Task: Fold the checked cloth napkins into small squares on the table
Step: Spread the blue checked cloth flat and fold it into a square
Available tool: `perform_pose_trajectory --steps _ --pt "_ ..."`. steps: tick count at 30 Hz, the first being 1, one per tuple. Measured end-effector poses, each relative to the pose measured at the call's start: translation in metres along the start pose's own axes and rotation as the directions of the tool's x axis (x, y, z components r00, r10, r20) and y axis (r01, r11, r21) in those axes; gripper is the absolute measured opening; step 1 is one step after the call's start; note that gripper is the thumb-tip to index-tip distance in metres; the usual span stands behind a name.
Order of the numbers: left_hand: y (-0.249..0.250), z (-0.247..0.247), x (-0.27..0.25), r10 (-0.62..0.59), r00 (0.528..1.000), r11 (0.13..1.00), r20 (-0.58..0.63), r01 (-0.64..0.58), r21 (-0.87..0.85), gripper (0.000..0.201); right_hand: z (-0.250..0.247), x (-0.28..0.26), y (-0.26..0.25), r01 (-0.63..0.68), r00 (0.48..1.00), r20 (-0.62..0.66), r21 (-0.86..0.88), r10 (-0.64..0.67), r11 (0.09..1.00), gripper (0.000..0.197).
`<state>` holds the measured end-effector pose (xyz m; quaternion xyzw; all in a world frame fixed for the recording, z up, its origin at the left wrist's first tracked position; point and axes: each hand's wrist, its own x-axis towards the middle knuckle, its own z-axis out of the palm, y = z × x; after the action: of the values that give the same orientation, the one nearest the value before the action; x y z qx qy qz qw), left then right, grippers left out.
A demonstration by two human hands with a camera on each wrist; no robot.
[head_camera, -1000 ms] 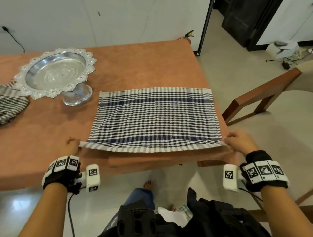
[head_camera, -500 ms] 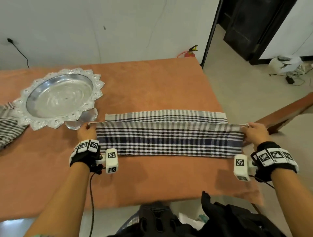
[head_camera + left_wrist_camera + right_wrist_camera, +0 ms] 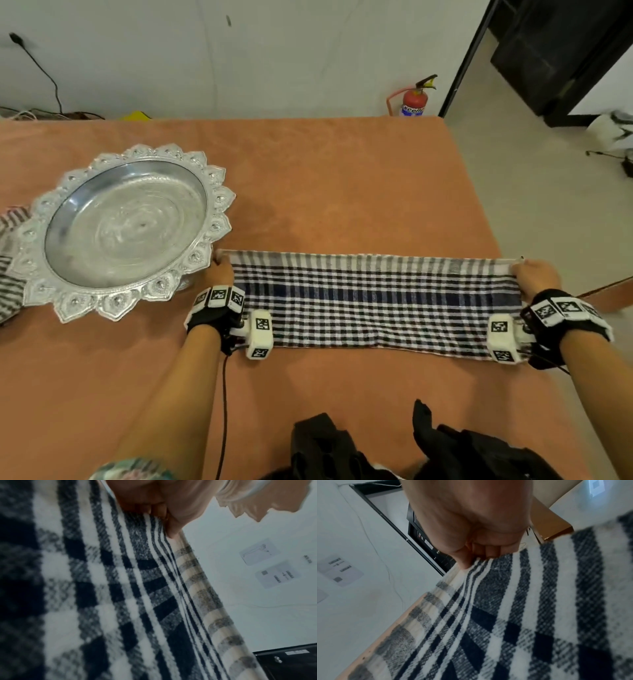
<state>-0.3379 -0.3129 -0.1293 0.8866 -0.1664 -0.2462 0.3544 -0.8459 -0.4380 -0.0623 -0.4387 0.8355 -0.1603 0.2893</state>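
The checked napkin is laid folded in half on the table. Its far left corner is pinched by the curled fingers of the left hand, its far right corner by those of the right hand. A silver tray is seen just beside the left fingers.

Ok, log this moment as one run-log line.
phase: first fold laid | napkin: halved strip on table | left hand: pinches far left corner | right hand: pinches far right corner | silver tray: left, apart
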Motion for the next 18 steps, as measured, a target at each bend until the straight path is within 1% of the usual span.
perform_pose_trajectory --steps 2,5,8,10,13,16,18 --pt "0.025 -0.013 -0.026 -0.030 1.000 0.998 0.008 0.030 0.048 0.046 0.004 0.000 -0.008 0.009 1.000 -0.018 -0.009 -0.009 1.000 0.030" --pt "0.035 -0.017 -0.033 -0.056 0.998 0.995 0.006 0.055 0.082 0.045 0.011 0.003 -0.014 0.011 0.999 -0.037 -0.023 -0.012 1.000 0.033" --pt "0.039 -0.015 -0.037 -0.032 0.999 0.991 -0.005 0.032 0.127 0.043 0.015 0.006 -0.018 0.044 0.998 -0.043 -0.077 -0.047 0.996 0.030" --pt "0.041 -0.013 -0.041 -0.002 1.000 0.986 -0.004 0.003 0.166 0.036 0.013 0.005 -0.019 0.060 0.998 -0.019 -0.080 -0.061 0.995 0.026" --pt "0.042 -0.012 -0.050 0.051 0.999 0.986 0.004 -0.051 0.161 0.027 0.007 0.005 -0.012 0.029 1.000 -0.001 -0.022 -0.029 0.999 0.032" --pt "0.033 -0.016 -0.055 0.112 0.993 0.977 0.032 -0.116 0.177 0.035 -0.001 -0.005 0.001 -0.058 0.997 0.060 0.066 0.054 0.996 0.033" --pt "0.024 -0.020 -0.062 0.113 0.993 0.972 0.041 -0.119 0.205 0.040 -0.009 -0.017 0.013 -0.084 0.987 0.146 0.081 0.071 0.993 0.038"
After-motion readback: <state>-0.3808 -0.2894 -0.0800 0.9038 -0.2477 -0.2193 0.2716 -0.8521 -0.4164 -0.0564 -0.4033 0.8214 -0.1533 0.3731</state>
